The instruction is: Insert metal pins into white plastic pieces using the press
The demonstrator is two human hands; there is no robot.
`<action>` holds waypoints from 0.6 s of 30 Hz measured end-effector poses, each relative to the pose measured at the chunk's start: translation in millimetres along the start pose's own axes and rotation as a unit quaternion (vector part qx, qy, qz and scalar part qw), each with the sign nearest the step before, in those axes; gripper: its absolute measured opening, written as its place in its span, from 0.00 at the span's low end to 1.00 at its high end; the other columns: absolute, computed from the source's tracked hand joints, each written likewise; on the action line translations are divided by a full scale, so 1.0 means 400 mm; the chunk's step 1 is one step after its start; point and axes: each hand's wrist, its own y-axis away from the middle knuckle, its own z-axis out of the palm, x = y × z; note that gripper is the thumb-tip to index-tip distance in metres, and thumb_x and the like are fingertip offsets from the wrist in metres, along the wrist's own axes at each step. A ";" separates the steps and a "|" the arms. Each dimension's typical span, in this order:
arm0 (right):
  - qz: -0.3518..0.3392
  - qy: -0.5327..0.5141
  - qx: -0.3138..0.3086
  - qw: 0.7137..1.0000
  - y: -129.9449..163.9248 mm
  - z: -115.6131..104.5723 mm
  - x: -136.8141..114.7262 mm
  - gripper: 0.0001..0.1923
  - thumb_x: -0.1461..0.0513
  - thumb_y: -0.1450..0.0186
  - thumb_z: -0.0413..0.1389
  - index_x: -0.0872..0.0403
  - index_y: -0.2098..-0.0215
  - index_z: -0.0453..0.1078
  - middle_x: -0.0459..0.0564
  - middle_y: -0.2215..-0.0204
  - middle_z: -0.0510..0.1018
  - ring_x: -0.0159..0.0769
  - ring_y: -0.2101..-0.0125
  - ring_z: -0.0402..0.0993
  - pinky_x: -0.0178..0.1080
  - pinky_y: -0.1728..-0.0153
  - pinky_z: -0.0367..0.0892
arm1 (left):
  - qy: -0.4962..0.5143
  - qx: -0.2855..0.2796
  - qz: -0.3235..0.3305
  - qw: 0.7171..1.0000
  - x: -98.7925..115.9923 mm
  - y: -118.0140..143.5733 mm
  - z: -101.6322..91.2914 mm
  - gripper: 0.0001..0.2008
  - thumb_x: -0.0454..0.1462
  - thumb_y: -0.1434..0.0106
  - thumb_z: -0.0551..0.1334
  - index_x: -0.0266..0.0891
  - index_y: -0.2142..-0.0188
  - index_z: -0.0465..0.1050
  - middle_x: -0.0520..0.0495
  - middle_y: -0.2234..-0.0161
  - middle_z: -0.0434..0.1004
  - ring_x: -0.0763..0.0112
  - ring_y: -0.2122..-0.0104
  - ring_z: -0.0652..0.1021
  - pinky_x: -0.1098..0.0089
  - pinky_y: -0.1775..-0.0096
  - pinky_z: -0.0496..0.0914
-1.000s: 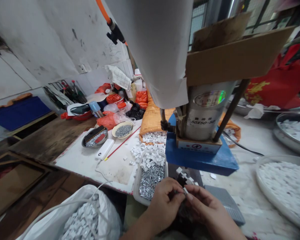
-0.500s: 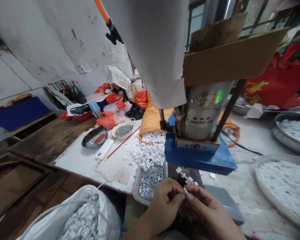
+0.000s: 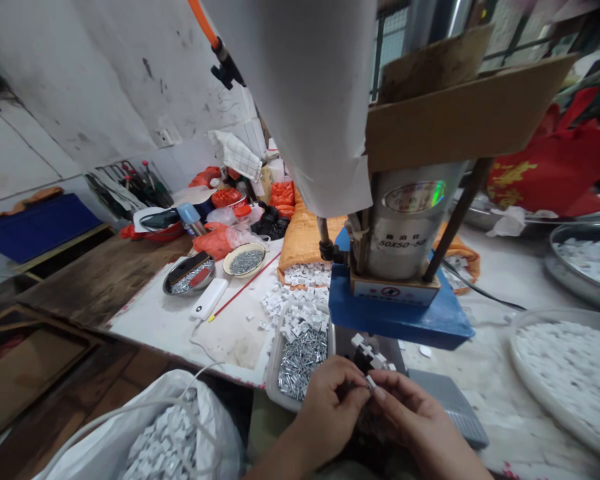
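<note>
Below the press, my two hands meet with their fingertips close together. In my right hand (image 3: 417, 417), thumb and fingers pinch a small white plastic piece (image 3: 371, 381). My left hand (image 3: 333, 400) is closed in a pinch right beside that piece; what lies between its fingertips is mostly hidden. Just beyond the fingers, several white plastic pieces (image 3: 377, 360) lie by the dark base of the blue press (image 3: 400, 323). A clear tub (image 3: 274, 387) stands against my left hand, holding metal nails (image 3: 300, 363) and white pieces.
A grey foot-pedal-like block (image 3: 450, 403) lies right of my hands. Farther right is a round tray (image 3: 523, 363) of white pieces. A white sack (image 3: 220, 427) of pieces stands lower left. Bowls of metal parts, a white power bank (image 3: 210, 299) and a red stick (image 3: 245, 287) lie left.
</note>
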 end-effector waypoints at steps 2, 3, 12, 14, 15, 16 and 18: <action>0.000 0.004 0.003 1.000 0.001 0.002 -0.002 0.19 0.52 0.52 0.67 0.51 0.65 0.72 0.41 0.80 0.76 0.24 0.84 0.64 0.27 0.84 0.56 | -0.001 0.002 -0.004 1.000 0.000 0.000 0.001 0.08 0.24 0.46 0.61 0.36 0.72 0.72 0.48 0.69 0.73 0.69 0.66 0.74 0.71 0.63 0.68; 0.001 0.006 0.005 1.000 0.003 0.004 -0.005 0.20 0.52 0.53 0.67 0.51 0.66 0.72 0.41 0.81 0.75 0.23 0.85 0.63 0.27 0.85 0.55 | -0.002 0.003 -0.006 1.000 0.000 0.000 0.001 0.08 0.24 0.46 0.61 0.36 0.72 0.72 0.48 0.69 0.73 0.69 0.66 0.74 0.70 0.62 0.68; -0.010 0.030 0.002 1.000 0.013 0.014 -0.020 0.18 0.52 0.52 0.66 0.52 0.66 0.73 0.40 0.83 0.72 0.21 0.86 0.58 0.26 0.85 0.53 | -0.002 0.001 -0.012 1.000 0.001 0.004 0.000 0.08 0.24 0.46 0.61 0.37 0.71 0.72 0.47 0.68 0.73 0.69 0.66 0.74 0.70 0.62 0.68; -0.010 0.034 0.005 0.999 0.013 0.018 -0.025 0.19 0.51 0.53 0.67 0.52 0.67 0.73 0.40 0.84 0.71 0.22 0.86 0.59 0.26 0.85 0.54 | -0.003 0.001 -0.017 1.000 0.001 0.005 0.001 0.08 0.24 0.46 0.61 0.37 0.71 0.73 0.47 0.68 0.73 0.69 0.66 0.74 0.70 0.62 0.68; -0.009 0.033 0.005 0.999 0.014 0.021 -0.027 0.20 0.51 0.54 0.67 0.51 0.67 0.74 0.39 0.84 0.71 0.22 0.86 0.59 0.26 0.86 0.54 | -0.004 0.000 -0.019 1.000 0.001 0.006 0.002 0.08 0.24 0.46 0.61 0.37 0.71 0.73 0.47 0.68 0.73 0.69 0.66 0.74 0.70 0.62 0.68; -0.009 0.030 0.006 0.999 0.014 0.023 -0.030 0.20 0.51 0.54 0.67 0.51 0.67 0.74 0.39 0.85 0.70 0.22 0.86 0.58 0.26 0.86 0.54 | -0.003 0.001 -0.020 1.000 0.001 0.007 0.002 0.08 0.24 0.46 0.61 0.37 0.71 0.73 0.47 0.68 0.73 0.69 0.66 0.74 0.70 0.62 0.68; -0.007 0.026 0.005 1.000 0.014 0.025 -0.033 0.20 0.51 0.55 0.68 0.51 0.68 0.74 0.39 0.85 0.70 0.22 0.86 0.58 0.26 0.86 0.54 | -0.002 0.003 -0.022 1.000 0.002 0.008 0.002 0.08 0.24 0.46 0.61 0.37 0.71 0.73 0.47 0.68 0.73 0.69 0.66 0.74 0.70 0.62 0.68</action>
